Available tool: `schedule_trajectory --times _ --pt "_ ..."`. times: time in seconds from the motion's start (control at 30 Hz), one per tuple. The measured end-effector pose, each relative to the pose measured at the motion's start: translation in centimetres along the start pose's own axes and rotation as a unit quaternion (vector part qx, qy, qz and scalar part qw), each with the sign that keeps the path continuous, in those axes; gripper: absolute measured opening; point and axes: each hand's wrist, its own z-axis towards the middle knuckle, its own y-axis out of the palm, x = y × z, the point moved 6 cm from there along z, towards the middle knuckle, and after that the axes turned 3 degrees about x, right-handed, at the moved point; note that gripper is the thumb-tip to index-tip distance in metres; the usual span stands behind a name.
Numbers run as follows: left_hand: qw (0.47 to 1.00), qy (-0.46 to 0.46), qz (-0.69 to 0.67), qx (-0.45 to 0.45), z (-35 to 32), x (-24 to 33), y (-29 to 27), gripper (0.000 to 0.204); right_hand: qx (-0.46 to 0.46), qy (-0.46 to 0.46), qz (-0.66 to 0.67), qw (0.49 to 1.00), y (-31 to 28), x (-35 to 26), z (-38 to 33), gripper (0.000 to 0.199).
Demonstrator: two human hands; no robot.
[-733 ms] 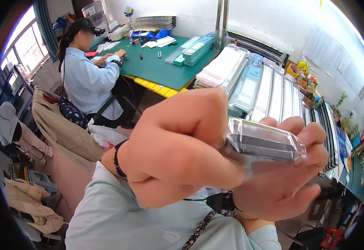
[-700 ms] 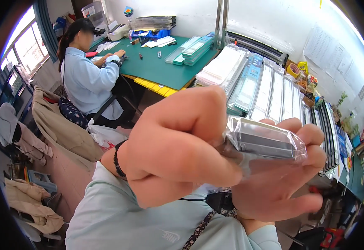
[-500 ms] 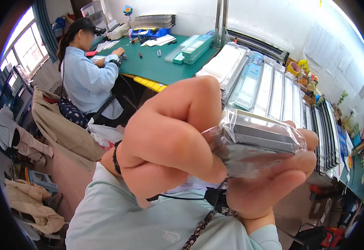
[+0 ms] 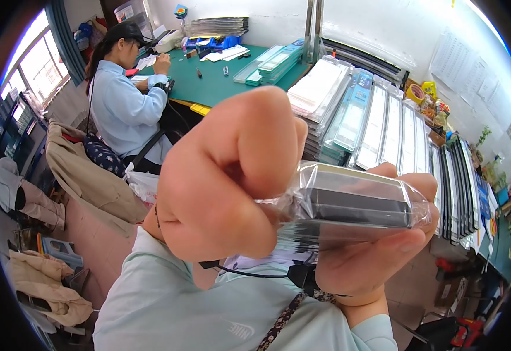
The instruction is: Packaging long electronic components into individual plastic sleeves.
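Observation:
Close in front of me is a small flat dark-grey box-shaped thing (image 4: pixel 358 206) wrapped in clear plastic film; its exact kind does not show. My left hand (image 4: pixel 232 181) is closed, its thumb and curled fingers pinching the gathered end of the film (image 4: pixel 285 202). Around the other end and underneath, my right hand (image 4: pixel 378 251) grips the wrapped box, its thumb along the near side and fingertips behind. Film stretches between the left fingers and the box's left end.
Beyond my hands, stacks of clear flat plastic cases (image 4: pixel 349 126) lie beside the green worktable (image 4: pixel 208 79). A co-worker (image 4: pixel 127 96) in a light blue top sits at its left side. A beige coat (image 4: pixel 91 169) hangs nearby. Yellow tape (image 4: pixel 413 93) lies at the right.
My left hand has moved left and slightly up, drawing the film's end out from the box. The box has turned slightly in my right hand. The co-worker's hand has risen.

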Motion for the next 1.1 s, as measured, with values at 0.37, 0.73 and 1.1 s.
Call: schedule_trajectory --times 0.37,0.73,1.1 --pt "0.971 -0.155 0.091 0.155 -0.9 1.1 -0.7 0.042 -0.062 0.013 0.075 0.995 0.5 0.1 -0.4 0.043" --pt "0.978 0.011 0.19 0.083 -1.4 1.6 -0.3 0.021 -0.099 0.03 0.127 0.986 0.6 -0.1 -0.6 0.042" --pt "0.958 -0.011 0.17 0.232 -2.1 -0.3 2.8 0.074 -0.095 0.038 0.127 0.987 0.6 0.0 -0.6 0.035"
